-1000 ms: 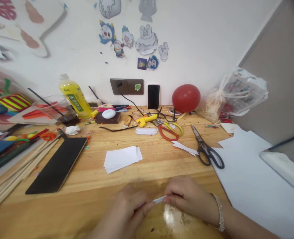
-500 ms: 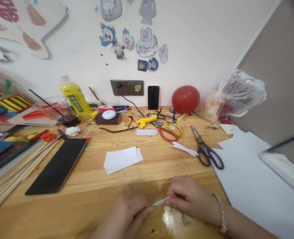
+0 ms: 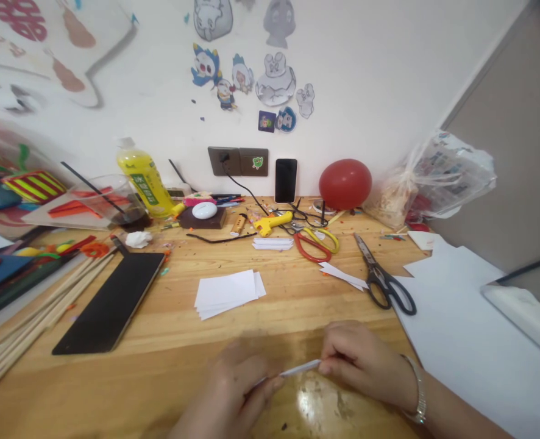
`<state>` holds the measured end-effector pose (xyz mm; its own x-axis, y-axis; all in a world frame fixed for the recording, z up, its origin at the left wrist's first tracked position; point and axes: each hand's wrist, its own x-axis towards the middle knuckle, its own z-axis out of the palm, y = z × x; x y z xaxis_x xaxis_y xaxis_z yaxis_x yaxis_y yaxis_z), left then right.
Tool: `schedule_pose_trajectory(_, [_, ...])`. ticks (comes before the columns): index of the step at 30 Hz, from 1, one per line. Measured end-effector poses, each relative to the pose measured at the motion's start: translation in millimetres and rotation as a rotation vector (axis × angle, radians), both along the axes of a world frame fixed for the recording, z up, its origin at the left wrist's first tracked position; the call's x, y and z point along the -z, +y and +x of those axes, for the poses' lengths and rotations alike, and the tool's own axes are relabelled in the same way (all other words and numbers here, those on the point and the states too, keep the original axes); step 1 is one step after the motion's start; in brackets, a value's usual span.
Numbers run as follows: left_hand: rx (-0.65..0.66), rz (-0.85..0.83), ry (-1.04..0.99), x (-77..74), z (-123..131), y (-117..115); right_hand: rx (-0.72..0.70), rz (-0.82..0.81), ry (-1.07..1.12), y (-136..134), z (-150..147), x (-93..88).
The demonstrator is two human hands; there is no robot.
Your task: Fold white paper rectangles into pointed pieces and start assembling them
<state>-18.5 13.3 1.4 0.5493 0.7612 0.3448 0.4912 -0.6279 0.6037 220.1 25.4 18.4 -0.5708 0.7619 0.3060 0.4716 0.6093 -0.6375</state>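
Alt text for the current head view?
A person's left hand and right hand hold a narrow white strip between them over a cluttered wooden table. Beyond them lie a small stack of white paper, black-handled scissors and, near the wall, a red balloon.

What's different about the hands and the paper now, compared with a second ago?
The right hand has moved to the right, away from the left hand, so more of the folded paper shows between them. Both hands still hold it; nothing was let go. The white cards and black scissors lie as before; the whole view has just shifted slightly.
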Motion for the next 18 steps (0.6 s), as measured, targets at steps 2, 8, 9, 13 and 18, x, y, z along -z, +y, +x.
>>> schedule_pose_trajectory(2, [-0.032, 0.046, -0.014, -0.8, 2, 0, 0.01, 0.026, 0.069, -1, 0, -6.2])
schedule_pose_trajectory(8, [0.016, 0.091, 0.006, -4.6, 7, -2, -0.078, 0.097, -0.104, -10, -18, -2.1])
schedule_pose_trajectory(9, [-0.002, 0.081, 0.002, -5.1, 7, -3, -0.068, 0.117, -0.131, -11, -20, 2.2])
schedule_pose_trajectory(13, [-0.068, 0.031, -0.05, -7.7, 5, -1, -0.05, 0.124, -0.094, -12, -20, 13.5])
schedule_pose_trajectory(18, [-0.064, -0.019, -0.077, -9.9, 2, 1, -0.046, 0.116, -0.027, -10, -14, 11.0])
